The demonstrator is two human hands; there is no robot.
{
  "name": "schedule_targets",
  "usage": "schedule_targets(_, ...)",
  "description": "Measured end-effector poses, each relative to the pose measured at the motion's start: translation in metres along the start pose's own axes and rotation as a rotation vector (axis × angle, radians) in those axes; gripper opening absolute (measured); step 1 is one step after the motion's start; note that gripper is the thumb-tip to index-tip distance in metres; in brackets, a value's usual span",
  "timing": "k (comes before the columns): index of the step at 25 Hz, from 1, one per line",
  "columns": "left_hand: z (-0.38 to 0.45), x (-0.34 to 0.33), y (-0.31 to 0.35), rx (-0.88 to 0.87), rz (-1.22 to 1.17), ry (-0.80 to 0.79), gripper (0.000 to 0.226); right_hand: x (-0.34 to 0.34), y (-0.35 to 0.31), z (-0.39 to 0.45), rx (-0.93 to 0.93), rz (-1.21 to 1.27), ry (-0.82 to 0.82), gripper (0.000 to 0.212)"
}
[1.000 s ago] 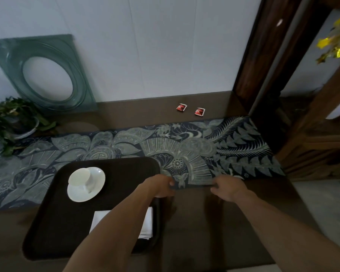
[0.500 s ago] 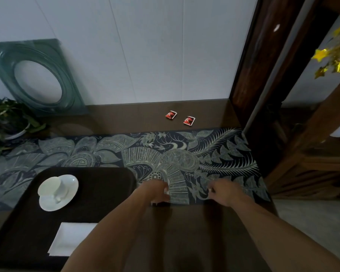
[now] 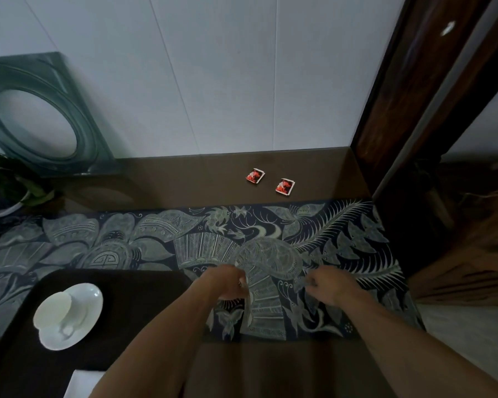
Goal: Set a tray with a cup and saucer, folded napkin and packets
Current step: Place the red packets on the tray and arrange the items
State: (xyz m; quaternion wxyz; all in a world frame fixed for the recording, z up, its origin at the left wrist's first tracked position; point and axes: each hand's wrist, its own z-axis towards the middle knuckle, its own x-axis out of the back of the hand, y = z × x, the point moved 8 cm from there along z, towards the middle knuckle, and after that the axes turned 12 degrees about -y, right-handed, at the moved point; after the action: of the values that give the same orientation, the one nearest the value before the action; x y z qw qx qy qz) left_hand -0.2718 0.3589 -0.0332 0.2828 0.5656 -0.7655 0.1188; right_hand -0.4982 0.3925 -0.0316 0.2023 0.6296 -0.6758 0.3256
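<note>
A dark tray [image 3: 144,311] lies at the lower left, partly over the patterned runner [image 3: 342,245]. On the tray a white cup [image 3: 56,311] stands on a white saucer [image 3: 87,300], and a corner of the white folded napkin [image 3: 81,383] shows at the bottom edge beside my left forearm. Two red packets [image 3: 254,176] [image 3: 285,186] lie on the bare brown table by the wall, beyond the runner. My left hand [image 3: 229,282] and right hand [image 3: 329,285] hover low over the runner with fingers curled. Whether they pinch the fabric is unclear.
A green glass panel with a round hole [image 3: 35,116] leans on the wall at the far left, with a potted plant [image 3: 9,182] in front of it. A dark wooden post [image 3: 408,96] bounds the table on the right. The table's right edge drops to the floor.
Both hands have left the runner's near edge and moved forward over its pattern. The view has swung right, so the tray sits further left and the packets look closer.
</note>
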Motion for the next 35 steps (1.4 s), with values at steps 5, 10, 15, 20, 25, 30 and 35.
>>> schedule_targets(5,0.052,0.045,-0.029,-0.014,-0.082,-0.038,0.045,0.044,0.001,0.055,-0.009,0.035,-0.010,0.027)
schedule_targets(10,0.112,0.110,-0.051,-0.022,-0.073,-0.058,0.048,0.108,0.012,0.115,-0.048,-0.005,0.025,0.025)
schedule_targets(15,0.168,0.192,-0.069,-0.009,-0.060,0.015,0.043,0.176,0.025,0.169,-0.094,-0.042,0.131,0.030)
schedule_targets(20,0.206,0.291,-0.067,-0.023,0.082,0.328,0.029,0.223,0.027,0.217,-0.105,-0.017,0.219,0.041)
schedule_targets(25,0.243,0.313,-0.052,-0.074,0.212,0.397,0.061,0.226,0.022,0.252,-0.126,-0.023,0.191,0.061)
schedule_targets(30,0.257,0.306,-0.053,-0.073,0.194,0.329,0.071,0.222,0.024,0.260,-0.143,0.052,0.219,0.058)
schedule_targets(35,0.241,0.300,-0.060,-0.082,0.095,0.438,0.051,0.217,0.021,0.244,-0.101,0.155,0.300,0.042)
